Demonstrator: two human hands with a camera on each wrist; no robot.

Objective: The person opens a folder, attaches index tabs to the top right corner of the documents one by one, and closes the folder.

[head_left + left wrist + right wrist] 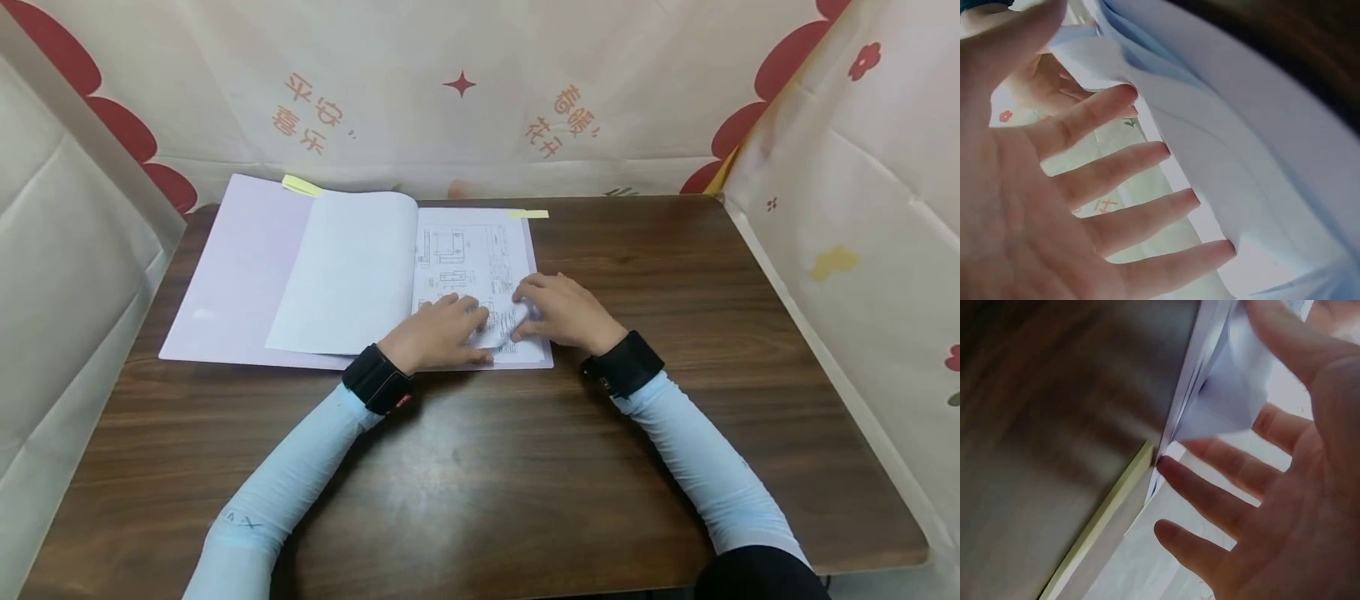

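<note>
A lavender-covered booklet (pixel 240 267) lies open on the table. Its left leaf (pixel 352 267) is blank white, and the right page (pixel 480 237) carries printed technical drawings. Over the lower part of that page rests my left hand (pixel 438 333); its straight, spread fingertips touch the paper (pixel 1229 144) in the left wrist view. At the lower right edge, my right hand (pixel 566 312) is beside a raised, bent page corner (pixel 1222 406). The thumb and fingers stand apart around this corner, with the thumb touching the paper, without a visible pinch.
Yellow tabs stick out at the top, one by the left cover (pixel 302 185) and another at the right page (pixel 529 214). The brown wooden table (pixel 675 275) extends around the booklet. Patterned cloth (pixel 450 125) hangs behind and along both sides.
</note>
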